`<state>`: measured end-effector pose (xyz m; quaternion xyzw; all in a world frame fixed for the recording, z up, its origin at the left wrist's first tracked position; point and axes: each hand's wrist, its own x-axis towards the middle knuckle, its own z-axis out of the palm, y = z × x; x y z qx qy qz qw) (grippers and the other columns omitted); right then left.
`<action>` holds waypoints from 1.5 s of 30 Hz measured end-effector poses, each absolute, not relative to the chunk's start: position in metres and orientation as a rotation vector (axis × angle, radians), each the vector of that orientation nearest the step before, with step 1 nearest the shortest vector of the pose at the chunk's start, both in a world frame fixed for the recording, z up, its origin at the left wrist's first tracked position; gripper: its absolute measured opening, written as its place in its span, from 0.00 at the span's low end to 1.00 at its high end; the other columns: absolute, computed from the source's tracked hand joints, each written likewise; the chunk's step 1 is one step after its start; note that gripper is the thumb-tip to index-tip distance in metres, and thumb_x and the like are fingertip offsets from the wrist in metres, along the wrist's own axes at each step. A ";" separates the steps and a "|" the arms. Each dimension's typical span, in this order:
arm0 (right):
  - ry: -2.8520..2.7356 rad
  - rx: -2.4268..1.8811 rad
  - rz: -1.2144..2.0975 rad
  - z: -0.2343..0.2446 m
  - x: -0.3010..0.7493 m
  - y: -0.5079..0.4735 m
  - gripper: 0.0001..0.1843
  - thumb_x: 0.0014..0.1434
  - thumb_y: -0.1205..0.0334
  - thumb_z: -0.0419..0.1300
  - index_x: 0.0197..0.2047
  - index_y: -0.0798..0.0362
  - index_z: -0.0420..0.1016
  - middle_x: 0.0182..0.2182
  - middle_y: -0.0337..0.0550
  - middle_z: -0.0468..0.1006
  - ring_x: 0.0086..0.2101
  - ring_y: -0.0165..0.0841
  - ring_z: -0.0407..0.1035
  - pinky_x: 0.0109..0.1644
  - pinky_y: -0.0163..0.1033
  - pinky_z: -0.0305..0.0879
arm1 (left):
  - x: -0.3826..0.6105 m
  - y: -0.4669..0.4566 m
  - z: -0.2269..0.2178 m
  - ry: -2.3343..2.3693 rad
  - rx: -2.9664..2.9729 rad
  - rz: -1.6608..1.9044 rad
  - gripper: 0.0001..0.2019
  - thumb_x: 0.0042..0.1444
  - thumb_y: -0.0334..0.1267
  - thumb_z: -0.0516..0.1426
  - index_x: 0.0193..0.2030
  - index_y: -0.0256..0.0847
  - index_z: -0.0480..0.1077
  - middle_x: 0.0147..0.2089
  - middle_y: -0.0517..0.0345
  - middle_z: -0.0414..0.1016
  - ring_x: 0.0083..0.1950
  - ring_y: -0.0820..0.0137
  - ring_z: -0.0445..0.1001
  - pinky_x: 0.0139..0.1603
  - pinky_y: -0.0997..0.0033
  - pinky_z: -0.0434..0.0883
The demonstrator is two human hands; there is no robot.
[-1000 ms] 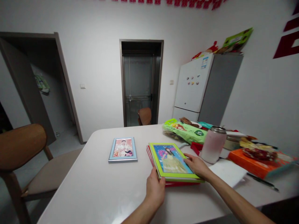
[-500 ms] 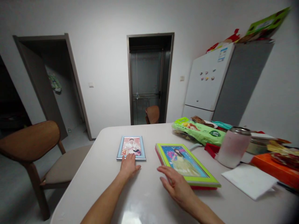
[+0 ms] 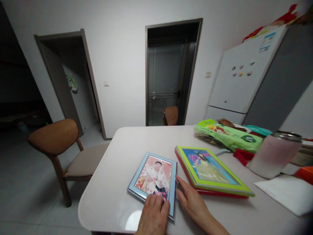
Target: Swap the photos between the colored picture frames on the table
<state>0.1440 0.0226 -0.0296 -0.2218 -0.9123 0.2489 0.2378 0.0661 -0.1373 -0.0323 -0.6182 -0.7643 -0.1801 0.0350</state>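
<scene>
A light-blue photo frame (image 3: 154, 174) lies flat on the white table (image 3: 117, 182), close to the near edge. My left hand (image 3: 153, 215) rests on its near edge, fingers laid flat over the glass. My right hand (image 3: 193, 202) lies open on the table beside the frame's right edge, fingertips at that edge. Just right of it sits a stack of frames (image 3: 210, 169), a green one on top and a red one beneath.
A pink tumbler (image 3: 274, 153), a green snack bag (image 3: 227, 135), white paper (image 3: 288, 192) and an orange box edge (image 3: 305, 173) crowd the table's right side. A wooden chair (image 3: 63, 147) stands at left. A fridge (image 3: 254, 78) stands at back right, doorways behind.
Both hands left the green stack and went to the blue frame. The frame has slid toward me to the near edge. My view has shifted left and closer.
</scene>
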 end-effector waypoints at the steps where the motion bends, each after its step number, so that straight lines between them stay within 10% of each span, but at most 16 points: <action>1: -2.468 -0.617 0.715 -0.029 0.147 0.023 0.24 0.50 0.63 0.46 0.51 0.60 0.62 0.49 0.53 0.66 0.48 0.37 0.61 0.53 0.42 0.56 | 0.067 -0.136 -0.037 -2.305 -1.917 -0.527 0.32 0.32 0.50 0.62 0.45 0.37 0.61 0.43 0.50 0.65 0.42 0.59 0.63 0.43 0.58 0.63; 7: -2.254 -0.648 0.984 -0.023 0.157 0.025 0.24 0.50 0.58 0.49 0.50 0.56 0.63 0.46 0.51 0.69 0.43 0.37 0.66 0.48 0.44 0.61 | 0.074 -0.142 -0.011 -2.087 -1.905 -0.687 0.14 0.44 0.42 0.56 0.37 0.39 0.64 0.34 0.53 0.66 0.36 0.63 0.64 0.34 0.63 0.66; 13: -2.252 -0.487 1.041 -0.003 0.138 0.005 0.24 0.54 0.55 0.46 0.53 0.55 0.59 0.49 0.52 0.66 0.45 0.35 0.64 0.48 0.44 0.61 | 0.053 -0.158 0.065 -2.197 -1.247 -1.678 0.16 0.50 0.42 0.52 0.46 0.42 0.60 0.36 0.57 0.65 0.37 0.69 0.65 0.36 0.71 0.67; 19: -2.487 -0.365 0.890 -0.003 0.119 -0.012 0.22 0.53 0.55 0.48 0.49 0.57 0.65 0.47 0.52 0.68 0.47 0.36 0.61 0.52 0.45 0.56 | 0.032 -0.173 0.036 -2.408 -0.991 -2.040 0.21 0.49 0.43 0.51 0.50 0.39 0.57 0.41 0.54 0.67 0.39 0.69 0.68 0.32 0.75 0.68; 32: -2.768 -0.330 0.546 -0.013 0.121 -0.010 0.17 0.48 0.61 0.53 0.43 0.48 0.70 0.44 0.48 0.69 0.46 0.39 0.60 0.48 0.46 0.55 | 0.034 -0.191 -0.010 -2.767 -1.268 -0.882 0.23 0.52 0.42 0.47 0.53 0.32 0.57 0.42 0.47 0.67 0.44 0.61 0.65 0.46 0.63 0.62; 45: -2.818 -0.111 0.557 -0.006 0.115 -0.010 0.13 0.45 0.59 0.58 0.37 0.46 0.74 0.46 0.48 0.67 0.45 0.40 0.61 0.47 0.45 0.57 | 0.027 -0.185 -0.019 -2.597 -1.438 -0.838 0.20 0.49 0.38 0.51 0.50 0.34 0.61 0.54 0.45 0.60 0.55 0.60 0.57 0.53 0.58 0.59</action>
